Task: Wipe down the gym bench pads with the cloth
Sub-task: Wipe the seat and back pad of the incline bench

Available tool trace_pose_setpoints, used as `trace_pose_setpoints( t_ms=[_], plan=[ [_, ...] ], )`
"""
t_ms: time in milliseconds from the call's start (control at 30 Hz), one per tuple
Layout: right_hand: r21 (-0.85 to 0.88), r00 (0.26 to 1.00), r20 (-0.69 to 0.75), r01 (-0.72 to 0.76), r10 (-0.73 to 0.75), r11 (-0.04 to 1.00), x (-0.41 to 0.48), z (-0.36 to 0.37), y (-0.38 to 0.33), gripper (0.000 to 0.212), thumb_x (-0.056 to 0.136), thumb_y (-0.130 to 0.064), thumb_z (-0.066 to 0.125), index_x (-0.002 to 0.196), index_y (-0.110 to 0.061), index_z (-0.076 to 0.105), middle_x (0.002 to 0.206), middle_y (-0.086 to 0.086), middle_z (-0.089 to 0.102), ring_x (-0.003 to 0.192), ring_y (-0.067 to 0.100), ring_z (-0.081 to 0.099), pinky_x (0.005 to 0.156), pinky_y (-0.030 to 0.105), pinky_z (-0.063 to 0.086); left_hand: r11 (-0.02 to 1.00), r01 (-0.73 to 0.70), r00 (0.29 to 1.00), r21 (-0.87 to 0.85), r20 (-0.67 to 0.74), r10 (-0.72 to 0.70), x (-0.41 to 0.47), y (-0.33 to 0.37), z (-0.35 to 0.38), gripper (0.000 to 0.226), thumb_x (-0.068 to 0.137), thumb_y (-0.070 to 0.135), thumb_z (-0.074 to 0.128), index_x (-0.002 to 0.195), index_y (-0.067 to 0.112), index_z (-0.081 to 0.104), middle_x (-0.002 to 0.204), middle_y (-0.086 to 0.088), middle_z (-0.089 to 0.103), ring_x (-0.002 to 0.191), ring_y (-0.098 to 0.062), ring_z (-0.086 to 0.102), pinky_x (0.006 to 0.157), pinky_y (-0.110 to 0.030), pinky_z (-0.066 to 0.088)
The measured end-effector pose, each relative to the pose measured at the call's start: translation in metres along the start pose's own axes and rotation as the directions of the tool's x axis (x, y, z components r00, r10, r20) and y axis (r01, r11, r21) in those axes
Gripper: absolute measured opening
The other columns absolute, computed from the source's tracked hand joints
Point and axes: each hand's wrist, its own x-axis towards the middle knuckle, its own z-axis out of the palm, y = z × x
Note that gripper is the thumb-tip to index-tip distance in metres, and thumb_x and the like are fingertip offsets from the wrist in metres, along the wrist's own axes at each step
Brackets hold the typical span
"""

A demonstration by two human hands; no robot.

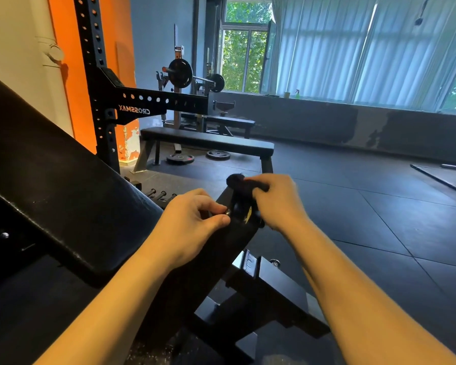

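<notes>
1. The pad [50, 196] lies tilted at our left; it looks firm and smooth, fixed, needing no hold.
2. The left grip [192, 219] pinches a small metal part [227, 212] on the frame bar [208, 259].
3. The right grip [277, 201] curls round the cloth [237, 180], soft and light we judge, bunched at the bar end.

Right hand [277, 201] grips a dark cloth [238, 180] against the upper end of the black frame bar [221, 248]. Left hand [192, 222] pinches a small metal knob [227, 212] on the same bar, just beside the right hand. The inclined bench pad [50, 185] lies to the left. A flat bench [208, 140] stands beyond on the rubber floor [366, 219].
</notes>
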Motion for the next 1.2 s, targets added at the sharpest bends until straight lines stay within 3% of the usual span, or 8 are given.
trace_pose_setpoints(
  t_ms=[100, 233, 467, 633, 733, 900, 1100, 1200],
  plan=[
    [0.079, 0.998, 0.047, 0.035, -0.039, 0.996, -0.042, -0.013, -0.007, 0.043, 0.095, 0.002, 0.057, 0.116, -0.03, 0.077, 0.092, -0.028, 0.062, 0.083, -0.013, 0.061, 0.071, 0.001, 0.046, 1.0, -0.015, 1.0, 0.001, -0.015, 0.015, 0.002, -0.002, 0.002, 0.015, 0.087, 0.033, 0.077, 0.101, 0.029, 0.079, 0.094, 0.018, 0.064, 0.091, -0.001, 0.062, 0.082, -0.022, 0.05],
    [0.091, 0.999, 0.023, 0.03, -0.032, 0.995, -0.038, -0.011, -0.008, 0.043, 0.093, 0.003, 0.058, 0.114, -0.028, 0.078, 0.09, -0.025, 0.064, 0.081, -0.014, 0.059, 0.07, -0.002, 0.043, 1.0, -0.031, 0.999, -0.004, -0.019, 0.031, 0.004, -0.003, 0.003, 0.014, 0.087, 0.033, 0.077, 0.1, 0.029, 0.079, 0.093, 0.018, 0.064, 0.091, -0.001, 0.062, 0.082, -0.021, 0.05],
    [-0.044, 0.993, -0.041, -0.116, 0.114, 0.992, 0.058, 0.02, 0.006, 0.029, 0.1, -0.006, 0.057, 0.119, -0.019, 0.076, 0.113, 0.008, 0.073, 0.095, 0.021, 0.066, 0.085, 0.033, 0.059, 0.998, -0.064, 0.998, 0.025, 0.005, 0.064, -0.002, -0.006, 0.002, 0.018, 0.091, 0.03, 0.073, 0.109, 0.032, 0.076, 0.097, 0.02, 0.061, 0.096, 0.004, 0.057, 0.078, -0.007, 0.044],
    [-0.013, 0.986, -0.048, -0.162, 0.161, 0.987, 0.054, 0.012, 0.004, 0.029, 0.098, -0.005, 0.058, 0.113, -0.02, 0.078, 0.1, 0.005, 0.073, 0.084, 0.021, 0.068, 0.081, 0.039, 0.062, 0.997, -0.071, 0.997, -0.03, -0.002, 0.071, -0.004, -0.011, 0.0, 0.023, 0.091, 0.029, 0.073, 0.114, 0.032, 0.076, 0.1, 0.019, 0.063, 0.096, -0.003, 0.061, 0.086, -0.023, 0.051],
    [0.019, 0.992, -0.073, -0.103, 0.104, 0.995, 0.017, 0.009, 0.003, 0.035, 0.096, -0.002, 0.056, 0.11, -0.025, 0.079, 0.086, -0.005, 0.071, 0.072, 0.013, 0.066, 0.064, 0.028, 0.056, 0.996, -0.08, 0.997, -0.028, 0.005, 0.08, -0.001, -0.013, -0.001, 0.022, 0.09, 0.029, 0.075, 0.111, 0.033, 0.076, 0.1, 0.019, 0.063, 0.097, -0.003, 0.061, 0.088, -0.023, 0.049],
    [0.078, 0.996, -0.09, 0.007, 0.0, 0.997, -0.035, -0.001, -0.008, 0.038, 0.095, 0.0, 0.056, 0.111, -0.025, 0.079, 0.085, -0.016, 0.068, 0.076, -0.001, 0.061, 0.059, 0.004, 0.044, 0.996, -0.092, 0.996, -0.006, 0.001, 0.092, -0.01, -0.023, 0.0, 0.031, 0.092, 0.03, 0.073, 0.122, 0.036, 0.071, 0.102, 0.02, 0.062, 0.097, 0.001, 0.059, 0.084, -0.017, 0.045],
    [0.039, 0.978, -0.156, 0.144, -0.136, 0.989, -0.089, 0.013, -0.011, 0.04, 0.094, 0.001, 0.062, 0.118, -0.028, 0.074, 0.104, -0.025, 0.054, 0.106, 0.001, 0.049, 0.089, 0.008, 0.042, 0.997, -0.082, 0.996, -0.011, 0.03, 0.082, -0.031, -0.044, 0.0, 0.036, 0.092, 0.025, 0.073, 0.126, 0.036, 0.069, 0.106, 0.018, 0.063, 0.099, -0.005, 0.062, 0.089, -0.027, 0.052],
    [-0.046, 0.906, -0.316, 0.282, -0.282, 0.958, -0.101, 0.036, -0.002, 0.04, 0.086, 0.006, 0.068, 0.116, -0.02, 0.075, 0.115, -0.016, 0.062, 0.118, 0.015, 0.045, 0.102, 0.03, 0.047, 0.998, -0.07, 0.996, -0.002, 0.052, 0.07, -0.036, -0.049, -0.003, 0.034, 0.093, 0.027, 0.072, 0.126, 0.035, 0.069, 0.108, 0.017, 0.065, 0.1, -0.004, 0.062, 0.091, -0.03, 0.052]
  ],
)
